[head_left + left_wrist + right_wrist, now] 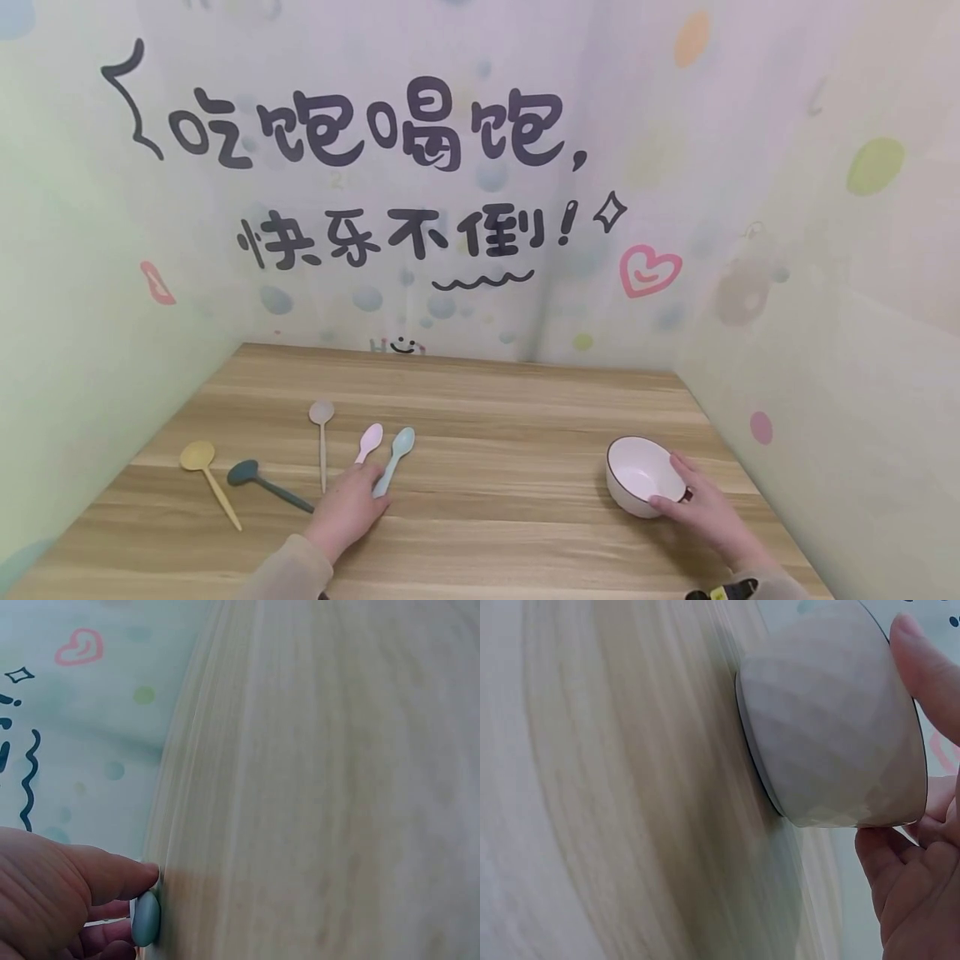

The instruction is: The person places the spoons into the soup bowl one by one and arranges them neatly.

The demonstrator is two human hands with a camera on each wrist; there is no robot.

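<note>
Wooden table (495, 517), walls close on three sides. L hand (347, 510) near front edge, fingers curled over handle of light-blue spoon (395, 459), pink spoon (369, 442) just beside. R hand (701, 505) grips white bowl (637, 475) w/ thumb on rim, close to right wall. Wide bare stretch btwn hands; yellow spoon (207, 476), dark teal spoon (264, 482), beige spoon (322, 438) lie left.

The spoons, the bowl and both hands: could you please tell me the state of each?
Bowl: upright, empty, on the table.
Right hand: holds the bowl's rim.
Left hand: fingers on the blue spoon.
Pink spoon: flat, beside the hand.
Beige spoon, dark green spoon, yellow spoon: flat, untouched.
</note>
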